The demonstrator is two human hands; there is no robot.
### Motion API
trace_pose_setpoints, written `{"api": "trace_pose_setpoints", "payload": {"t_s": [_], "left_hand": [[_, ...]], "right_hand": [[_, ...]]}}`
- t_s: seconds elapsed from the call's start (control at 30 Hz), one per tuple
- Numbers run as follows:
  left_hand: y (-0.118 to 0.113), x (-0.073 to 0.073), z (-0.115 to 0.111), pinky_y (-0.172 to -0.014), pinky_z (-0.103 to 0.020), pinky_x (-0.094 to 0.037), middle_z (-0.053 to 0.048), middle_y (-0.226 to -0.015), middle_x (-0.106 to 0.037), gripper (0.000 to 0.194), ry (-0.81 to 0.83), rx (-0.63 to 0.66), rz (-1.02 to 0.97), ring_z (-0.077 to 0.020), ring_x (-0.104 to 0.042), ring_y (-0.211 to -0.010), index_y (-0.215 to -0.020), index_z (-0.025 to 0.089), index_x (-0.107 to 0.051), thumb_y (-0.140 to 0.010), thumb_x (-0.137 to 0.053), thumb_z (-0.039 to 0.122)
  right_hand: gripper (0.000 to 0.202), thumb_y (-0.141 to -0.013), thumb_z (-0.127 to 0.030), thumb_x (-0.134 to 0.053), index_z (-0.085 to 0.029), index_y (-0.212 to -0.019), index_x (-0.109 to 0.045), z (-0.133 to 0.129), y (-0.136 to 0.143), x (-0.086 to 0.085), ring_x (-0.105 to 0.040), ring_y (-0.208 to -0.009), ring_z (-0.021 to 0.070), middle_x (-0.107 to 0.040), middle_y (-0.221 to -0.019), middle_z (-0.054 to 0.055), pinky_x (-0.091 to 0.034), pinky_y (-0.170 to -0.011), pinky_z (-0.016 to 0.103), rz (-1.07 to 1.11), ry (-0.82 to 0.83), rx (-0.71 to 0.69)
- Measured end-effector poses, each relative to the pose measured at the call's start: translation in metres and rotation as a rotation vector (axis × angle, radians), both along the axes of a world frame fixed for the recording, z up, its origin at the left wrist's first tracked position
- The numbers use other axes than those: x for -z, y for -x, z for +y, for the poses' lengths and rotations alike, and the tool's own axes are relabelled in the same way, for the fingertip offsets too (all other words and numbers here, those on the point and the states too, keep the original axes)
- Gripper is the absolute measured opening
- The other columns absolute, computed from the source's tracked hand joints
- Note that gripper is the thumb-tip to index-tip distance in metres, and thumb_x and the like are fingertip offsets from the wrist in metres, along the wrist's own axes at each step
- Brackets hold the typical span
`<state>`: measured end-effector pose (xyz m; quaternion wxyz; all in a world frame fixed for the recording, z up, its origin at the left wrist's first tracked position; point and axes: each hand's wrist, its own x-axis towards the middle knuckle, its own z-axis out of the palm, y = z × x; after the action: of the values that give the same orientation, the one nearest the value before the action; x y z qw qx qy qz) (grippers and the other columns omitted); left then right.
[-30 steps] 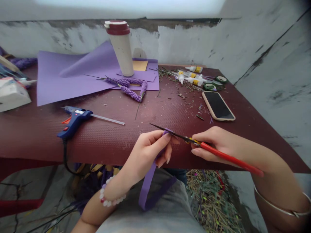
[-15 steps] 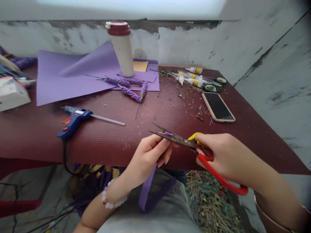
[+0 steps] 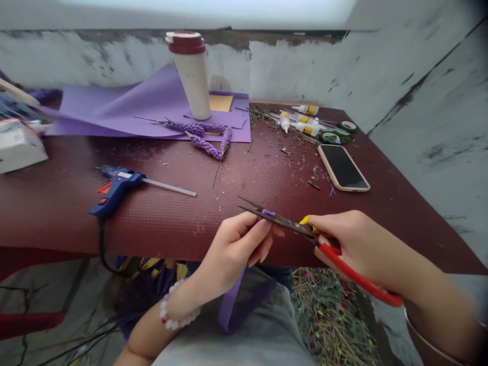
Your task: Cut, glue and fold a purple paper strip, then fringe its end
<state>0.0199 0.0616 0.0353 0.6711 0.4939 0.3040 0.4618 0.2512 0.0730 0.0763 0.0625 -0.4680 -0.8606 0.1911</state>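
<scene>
My left hand [image 3: 238, 244] pinches a purple strip [image 3: 230, 302], whose long end hangs below the table edge over my lap. A small purple end of it shows between the scissor blades at my fingertips. The scissors [image 3: 284, 221], with one yellow and one red handle, are gripped in my right hand [image 3: 348, 239]. Their blades point left, slightly parted, just above my left thumb.
On the dark red table [image 3: 171, 223] lie a blue glue gun [image 3: 118, 188], purple flower stems [image 3: 208, 145], purple sheets [image 3: 125, 109], a tall cup [image 3: 192, 81], glue bottles [image 3: 307, 128], green tape rolls [image 3: 330, 138] and a phone [image 3: 343, 168]. Cut stems [image 3: 331, 315] lie below the edge.
The scissors and my right hand have shifted slightly right, and the blades have come closer together. At the left, the large purple sheet's front edge has lifted and folded back.
</scene>
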Motion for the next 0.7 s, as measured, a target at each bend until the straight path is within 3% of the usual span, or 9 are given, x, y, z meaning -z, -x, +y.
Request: {"api": "trace_pose_setpoints", "payload": {"t_s": [0.3, 0.7], "left_hand": [[-0.005, -0.008, -0.002, -0.042, -0.018, -0.028, 0.005, -0.057, -0.052, 0.030, 0.078, -0.034, 0.000, -0.0045, -0.040, -0.043, -0.091, 0.014, -0.071, -0.103, -0.057, 0.038], [-0.006, -0.006, 0.000, -0.041, -0.019, -0.028, 0.005, -0.057, -0.052, 0.031, 0.122, -0.028, -0.031, -0.0053, -0.040, -0.043, -0.091, 0.014, -0.072, -0.099, -0.062, 0.042]], "right_hand": [[0.013, -0.079, -0.020, -0.052, -0.022, -0.067, -0.046, 0.021, -0.004, -0.008, -0.033, -0.055, 0.0120, -0.043, -0.059, -0.005, -0.029, -0.049, 0.026, 0.058, 0.338, -0.037], [0.018, -0.081, -0.020, -0.053, -0.023, -0.066, -0.042, 0.024, -0.004, -0.010, -0.029, -0.055, 0.0121, -0.037, -0.060, -0.006, -0.027, -0.049, 0.027, 0.075, 0.336, -0.063]]}}
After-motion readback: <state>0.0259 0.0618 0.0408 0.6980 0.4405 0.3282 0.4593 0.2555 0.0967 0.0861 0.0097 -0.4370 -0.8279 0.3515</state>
